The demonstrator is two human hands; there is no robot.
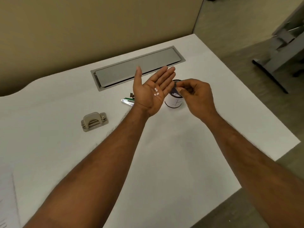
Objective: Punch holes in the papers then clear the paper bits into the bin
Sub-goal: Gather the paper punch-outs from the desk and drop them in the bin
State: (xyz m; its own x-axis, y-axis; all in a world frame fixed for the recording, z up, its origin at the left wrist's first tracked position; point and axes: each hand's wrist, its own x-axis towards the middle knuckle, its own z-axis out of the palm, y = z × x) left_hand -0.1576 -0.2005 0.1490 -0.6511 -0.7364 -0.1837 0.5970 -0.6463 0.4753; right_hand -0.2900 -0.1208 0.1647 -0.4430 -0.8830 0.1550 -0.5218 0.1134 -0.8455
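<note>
The left hand [152, 92] lies flat and open, palm up, with four or so white bits [156, 91] resting at the palm's centre. At its 3 o'clock the right hand [194, 94] has thumb and fingertips pinched together over the mouth of the bin [174, 102], a small white pot standing on the worktop [181, 145]; whether a bit sits in that pinch cannot be told. The punch [94, 121] stands well apart at the left hand's 8 o'clock. To do this step well, I judge the palm should stay level until it is right over the bin, then tilt slowly so the light bits slide in instead of scattering.
</note>
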